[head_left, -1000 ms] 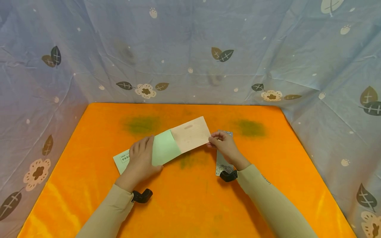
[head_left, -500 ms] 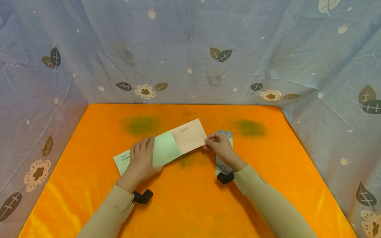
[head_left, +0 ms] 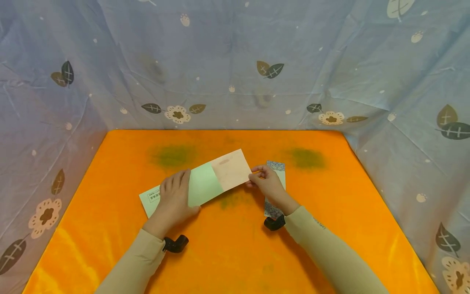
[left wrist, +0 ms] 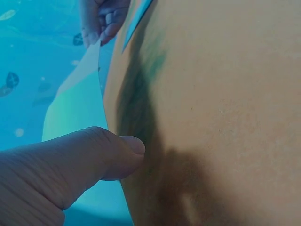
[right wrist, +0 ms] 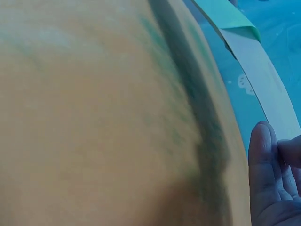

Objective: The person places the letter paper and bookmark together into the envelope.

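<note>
At ten o'clock on orange cloth (head_left: 220, 253), a mint-green paper sleeve (head_left: 205, 183) partly encloses a pale-pink rectangular card (head_left: 232, 168); the left hand (head_left: 173, 203) rests outstretched across the sleeve; the right hand (head_left: 269, 184) pinches the card's three-o'clock end.

Left hand (head_left: 174, 200) palm down, right hand (head_left: 271, 185) pinching

Soft, fairly even light fills the head view, leaving a pale yellow sheen on the near left and near right of the orange surface (head_left: 227, 253) and a dim shadow beneath the right sleeve (head_left: 330, 249). Both wrist views are darker, with a strong blue cast that washes the surface tan. Broad, soft-edged shadows follow the paper (head_left: 205, 183) and the hands (head_left: 172, 198); fine texture looks smeared.
</note>
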Demonstrator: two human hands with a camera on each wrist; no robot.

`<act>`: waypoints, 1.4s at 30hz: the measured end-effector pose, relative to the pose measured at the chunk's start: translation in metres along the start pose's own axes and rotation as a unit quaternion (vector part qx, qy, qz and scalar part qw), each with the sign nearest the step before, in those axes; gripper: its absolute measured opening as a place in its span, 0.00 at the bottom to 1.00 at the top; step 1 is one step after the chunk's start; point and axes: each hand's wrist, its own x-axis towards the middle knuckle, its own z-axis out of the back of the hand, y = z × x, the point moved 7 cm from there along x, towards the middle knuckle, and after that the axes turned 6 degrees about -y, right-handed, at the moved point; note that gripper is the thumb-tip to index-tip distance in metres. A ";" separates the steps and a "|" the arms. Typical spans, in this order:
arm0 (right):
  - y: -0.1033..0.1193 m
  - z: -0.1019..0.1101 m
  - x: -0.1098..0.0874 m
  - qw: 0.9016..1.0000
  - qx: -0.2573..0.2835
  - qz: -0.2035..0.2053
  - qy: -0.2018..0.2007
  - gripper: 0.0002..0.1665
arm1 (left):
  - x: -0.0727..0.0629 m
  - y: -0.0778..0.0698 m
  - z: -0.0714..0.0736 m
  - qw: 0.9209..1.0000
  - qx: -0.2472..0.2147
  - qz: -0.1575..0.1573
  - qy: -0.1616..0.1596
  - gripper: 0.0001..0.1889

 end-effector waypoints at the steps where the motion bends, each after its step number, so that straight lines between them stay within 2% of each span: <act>1: -0.001 0.000 -0.001 1.000 0.005 0.000 -0.001 0.18 | 0.000 0.000 0.000 1.000 0.001 -0.001 -0.001 0.61; 8: -0.006 -0.004 -0.003 1.000 0.008 0.001 0.000 0.17 | -0.002 0.000 0.000 1.000 0.003 -0.004 -0.002 0.61; 21: 0.003 -0.008 -0.007 1.000 -0.008 0.016 0.002 0.16 | 0.001 -0.001 -0.001 1.000 0.008 -0.016 -0.011 0.62; 27: 0.003 -0.015 -0.010 1.000 -0.015 0.006 -0.002 0.17 | 0.001 -0.003 -0.002 1.000 0.007 -0.015 -0.010 0.62; 31: 0.003 -0.019 -0.012 1.000 -0.003 -0.007 0.005 0.18 | 0.001 -0.003 -0.002 1.000 0.007 -0.013 -0.008 0.63; 38: 0.019 -0.027 -0.022 1.000 -0.010 -0.013 0.027 0.17 | 0.001 -0.005 -0.002 1.000 0.008 -0.014 -0.011 0.63; 42: 0.016 -0.028 -0.021 0.999 -0.010 -0.010 0.032 0.18 | 0.001 -0.005 -0.002 1.000 0.008 -0.014 -0.010 0.63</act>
